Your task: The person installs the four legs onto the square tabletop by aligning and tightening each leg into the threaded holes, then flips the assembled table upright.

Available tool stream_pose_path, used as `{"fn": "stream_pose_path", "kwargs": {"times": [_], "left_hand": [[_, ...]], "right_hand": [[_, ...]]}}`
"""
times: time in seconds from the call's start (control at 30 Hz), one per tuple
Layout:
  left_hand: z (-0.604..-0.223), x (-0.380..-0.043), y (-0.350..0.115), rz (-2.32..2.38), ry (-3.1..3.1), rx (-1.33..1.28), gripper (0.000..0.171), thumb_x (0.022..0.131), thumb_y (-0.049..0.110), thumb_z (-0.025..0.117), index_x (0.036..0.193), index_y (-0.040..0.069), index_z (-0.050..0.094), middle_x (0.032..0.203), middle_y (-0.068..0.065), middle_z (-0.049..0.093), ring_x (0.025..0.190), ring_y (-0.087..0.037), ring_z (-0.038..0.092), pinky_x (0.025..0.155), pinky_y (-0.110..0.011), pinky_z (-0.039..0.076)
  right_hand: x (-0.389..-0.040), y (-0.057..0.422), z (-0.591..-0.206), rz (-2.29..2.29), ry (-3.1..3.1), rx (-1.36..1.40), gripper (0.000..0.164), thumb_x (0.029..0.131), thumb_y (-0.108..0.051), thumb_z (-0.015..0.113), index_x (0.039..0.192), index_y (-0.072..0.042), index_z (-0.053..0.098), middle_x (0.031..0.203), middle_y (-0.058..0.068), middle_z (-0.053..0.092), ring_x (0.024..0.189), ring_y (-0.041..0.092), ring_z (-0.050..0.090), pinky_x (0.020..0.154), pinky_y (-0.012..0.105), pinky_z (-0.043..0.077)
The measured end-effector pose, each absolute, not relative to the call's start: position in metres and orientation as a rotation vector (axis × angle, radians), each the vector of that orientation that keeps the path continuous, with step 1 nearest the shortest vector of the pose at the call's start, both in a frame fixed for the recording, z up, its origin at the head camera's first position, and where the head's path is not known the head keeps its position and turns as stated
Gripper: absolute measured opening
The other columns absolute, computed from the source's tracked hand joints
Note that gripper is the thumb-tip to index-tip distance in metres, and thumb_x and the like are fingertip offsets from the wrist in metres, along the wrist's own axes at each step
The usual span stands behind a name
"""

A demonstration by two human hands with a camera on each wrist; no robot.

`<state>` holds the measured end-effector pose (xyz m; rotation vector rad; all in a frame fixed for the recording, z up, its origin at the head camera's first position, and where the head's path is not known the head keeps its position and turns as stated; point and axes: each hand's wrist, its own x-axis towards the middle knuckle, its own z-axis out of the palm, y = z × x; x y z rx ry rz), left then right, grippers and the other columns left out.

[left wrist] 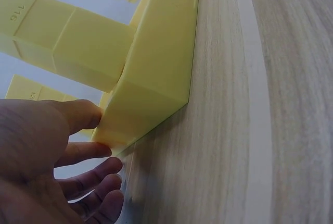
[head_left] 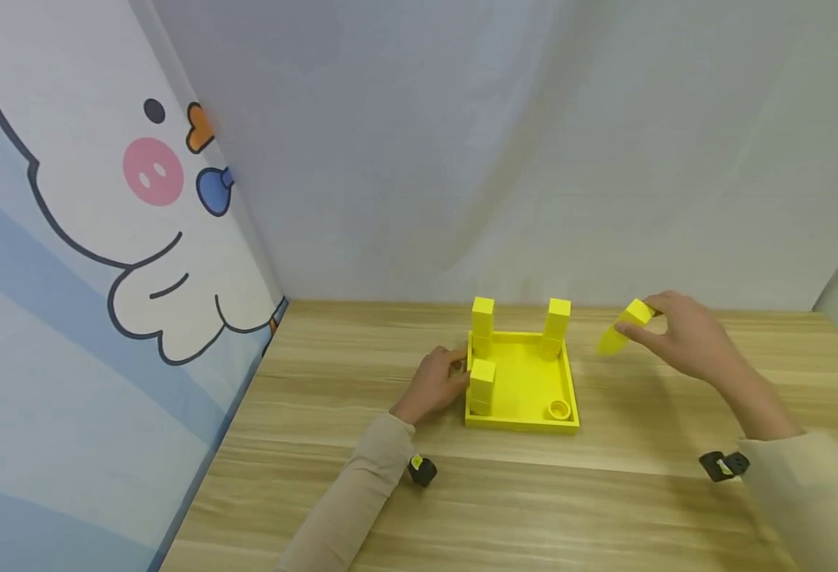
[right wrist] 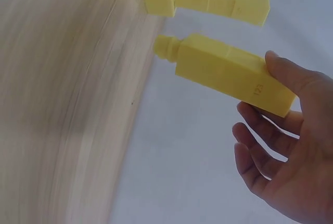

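My right hand (head_left: 690,338) pinches a yellow square post (right wrist: 223,67) by its top end, between thumb and fingers. This post is tilted in the air right of the yellow tray (head_left: 522,426); a round stepped peg points down from its lower end, and "123" is marked on its side. The tray lies on the table with yellow posts upright at three corners: back left (head_left: 483,322), back right (head_left: 557,326) and front left (head_left: 482,385). A round socket (head_left: 558,410) shows in its front right corner. My left hand (head_left: 434,385) holds the tray's left wall, thumb and forefinger at its edge.
The wood-grain table (head_left: 361,508) runs back to a pale fabric wall (head_left: 533,159) close behind the tray. On the left stands a cartoon-printed panel (head_left: 68,278). Small black devices sit by both sleeves, one near the left cuff (head_left: 383,445).
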<state>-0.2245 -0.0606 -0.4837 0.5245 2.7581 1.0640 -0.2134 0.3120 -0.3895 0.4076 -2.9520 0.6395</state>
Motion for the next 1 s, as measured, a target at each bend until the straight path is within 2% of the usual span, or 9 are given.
{"fn": "stream_pose_path", "kwargs": {"times": [0.17,0.4,0.7,0.83,1.0], "left_hand": [[-0.482,-0.224,-0.060,1.066,2.752,0.523,0.038,0.099,0.018,0.063,0.134,0.004,0.065,0.114,-0.020,0.065,0.098,-0.026,0.058,0.087,-0.038,0.049],[-0.482,-0.225,-0.060,1.069,2.752,0.531,0.038,0.099,0.018,0.063,0.133,0.003,0.065,0.112,-0.020,0.065,0.094,-0.024,0.056,0.084,-0.036,0.048],[-0.484,-0.224,-0.061,1.067,2.751,0.532,0.038,0.100,0.018,0.062,0.134,0.002,0.065,0.113,-0.020,0.065,0.096,-0.025,0.057,0.085,-0.035,0.048],[-0.483,-0.223,-0.061,1.072,2.754,0.535,0.037,0.101,0.017,0.062,0.135,0.002,0.064,0.113,-0.019,0.065,0.098,-0.026,0.057,0.085,-0.036,0.048],[-0.483,-0.223,-0.061,1.066,2.779,0.565,0.031,0.100,0.015,0.062,0.128,0.002,0.067,0.109,-0.019,0.066,0.096,-0.026,0.057,0.084,-0.035,0.047]], "right_hand": [[-0.212,0.301,-0.385,0.639,-2.987,0.451,0.045,0.097,-0.043,0.068,0.114,-0.002,0.070,0.123,0.028,0.066,0.107,0.044,0.064,0.085,0.061,0.051],[-0.208,0.289,-0.381,0.636,-3.016,0.493,0.052,0.097,-0.044,0.068,0.123,0.000,0.067,0.128,0.028,0.065,0.117,0.046,0.061,0.093,0.063,0.049],[-0.203,0.278,-0.378,0.632,-3.045,0.511,0.063,0.096,-0.047,0.068,0.135,0.001,0.061,0.131,0.026,0.063,0.119,0.045,0.059,0.094,0.063,0.050],[-0.202,0.274,-0.378,0.652,-3.024,0.541,0.062,0.096,-0.046,0.069,0.135,0.002,0.062,0.129,0.025,0.064,0.118,0.043,0.061,0.092,0.060,0.052],[-0.201,0.268,-0.379,0.664,-2.975,0.639,0.055,0.093,-0.042,0.074,0.127,0.001,0.067,0.126,0.022,0.068,0.115,0.041,0.063,0.089,0.056,0.055]]}}
